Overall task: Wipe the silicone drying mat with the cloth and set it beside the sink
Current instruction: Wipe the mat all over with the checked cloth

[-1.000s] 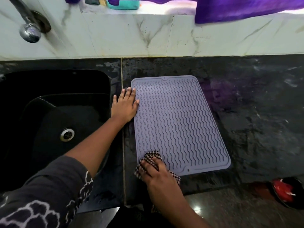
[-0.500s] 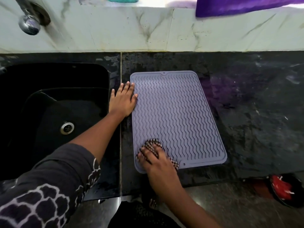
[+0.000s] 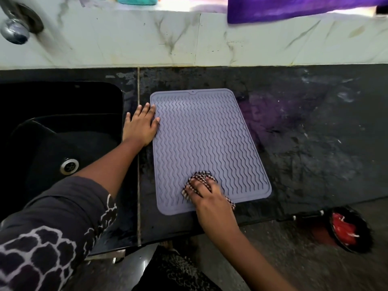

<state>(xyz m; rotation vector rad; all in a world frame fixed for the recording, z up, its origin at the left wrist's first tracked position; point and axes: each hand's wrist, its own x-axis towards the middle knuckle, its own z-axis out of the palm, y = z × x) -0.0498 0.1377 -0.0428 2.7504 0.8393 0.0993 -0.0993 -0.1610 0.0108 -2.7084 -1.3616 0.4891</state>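
Observation:
A grey-lilac silicone drying mat with wavy ridges lies flat on the black counter, just right of the sink. My left hand rests flat, fingers spread, on the counter and the mat's left edge, pinning it. My right hand presses a checked cloth onto the mat's near part, a little right of its near-left corner. Most of the cloth is hidden under the palm.
A chrome tap juts from the marble wall above the sink. A purple cloth hangs over the ledge at back right. A dark bowl with something red sits below the counter's front edge. Wet black counter stretches right of the mat.
My right hand has slid the cloth to the right and a little farther up the mat from its near-left corner. The left hand stays on the left edge.

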